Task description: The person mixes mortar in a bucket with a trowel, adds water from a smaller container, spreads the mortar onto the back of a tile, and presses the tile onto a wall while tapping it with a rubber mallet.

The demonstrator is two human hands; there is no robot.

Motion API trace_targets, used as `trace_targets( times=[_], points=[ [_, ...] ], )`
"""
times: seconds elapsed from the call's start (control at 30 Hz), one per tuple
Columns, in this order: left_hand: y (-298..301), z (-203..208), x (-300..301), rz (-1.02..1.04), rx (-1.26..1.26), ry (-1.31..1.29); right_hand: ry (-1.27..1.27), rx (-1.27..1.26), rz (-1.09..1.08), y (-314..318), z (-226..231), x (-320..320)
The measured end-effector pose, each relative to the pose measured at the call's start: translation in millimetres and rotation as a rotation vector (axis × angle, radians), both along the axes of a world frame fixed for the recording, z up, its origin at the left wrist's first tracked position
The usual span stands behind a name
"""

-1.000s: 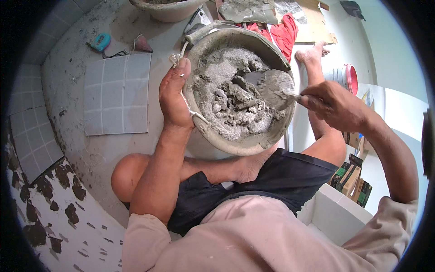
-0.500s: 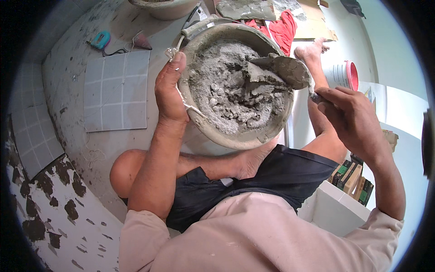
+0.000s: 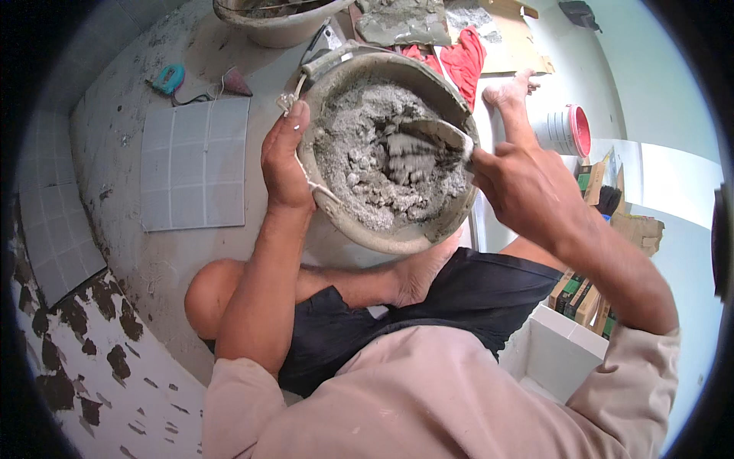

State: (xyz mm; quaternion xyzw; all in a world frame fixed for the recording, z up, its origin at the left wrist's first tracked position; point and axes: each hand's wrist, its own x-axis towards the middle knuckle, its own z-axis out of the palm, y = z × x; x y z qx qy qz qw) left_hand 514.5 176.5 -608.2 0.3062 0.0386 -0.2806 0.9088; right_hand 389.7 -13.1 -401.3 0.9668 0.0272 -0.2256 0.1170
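Gripping trowel in closed right hand, now lowered from over the right rim into grey mortar inside the bucket, suggesting renewed mixing, while bracing bucket's left side with left hand, cannot tell hidden fingers' grip, short of far tub.

Mortar is found rough and matt; the bucket is seen smeared and dull; wrinkled red cloth is noted.
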Motion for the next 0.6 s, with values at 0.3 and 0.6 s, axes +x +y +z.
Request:
trace_targets(
  times=[0.3, 0.6],
  points=[
    [-3, -4, -7, -0.041, -0.076, 0.062, -0.037, -0.017, -0.066, -2, -38, -27],
    [31, -29, -6, 0.029, 0.147, -0.025, -0.203, 1.329, -1.377, -107, -83, -66]
  ],
)
